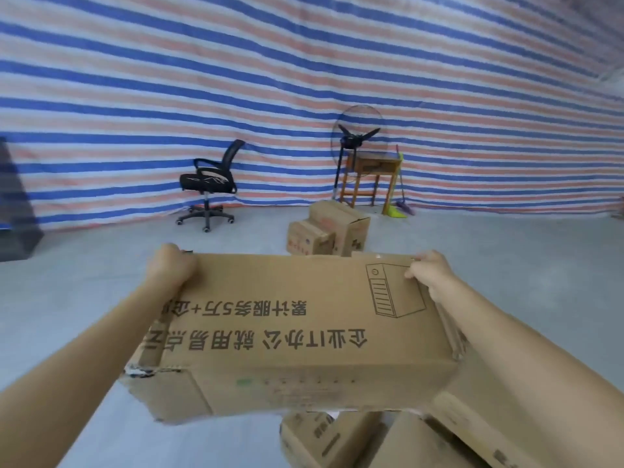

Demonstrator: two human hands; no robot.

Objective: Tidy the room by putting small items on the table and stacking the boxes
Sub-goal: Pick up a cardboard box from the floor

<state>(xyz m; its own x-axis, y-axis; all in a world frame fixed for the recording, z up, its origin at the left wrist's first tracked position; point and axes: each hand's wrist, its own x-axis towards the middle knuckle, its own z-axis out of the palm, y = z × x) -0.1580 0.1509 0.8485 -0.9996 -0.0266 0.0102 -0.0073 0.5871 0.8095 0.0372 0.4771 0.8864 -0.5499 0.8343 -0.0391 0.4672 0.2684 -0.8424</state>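
L grip point(170, 266), R grip point(435, 276) bare; L forearm point(101, 349), R forearm point(526, 349) bare too.

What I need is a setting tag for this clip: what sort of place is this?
Probably a makeshift storeroom or workshop space, not a home: the walls are striped tarpaulin, the floor is bare grey concrete, and cardboard boxes sit on it near an office chair and a pedestal fan.

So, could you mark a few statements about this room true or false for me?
1. The left hand and right hand both hold the big box. True.
2. The office chair is red. False: it is black.
3. A fan stands beside the small wooden table. True.
4. The two boxes on the floor ahead are stacked. False: they stand side by side.
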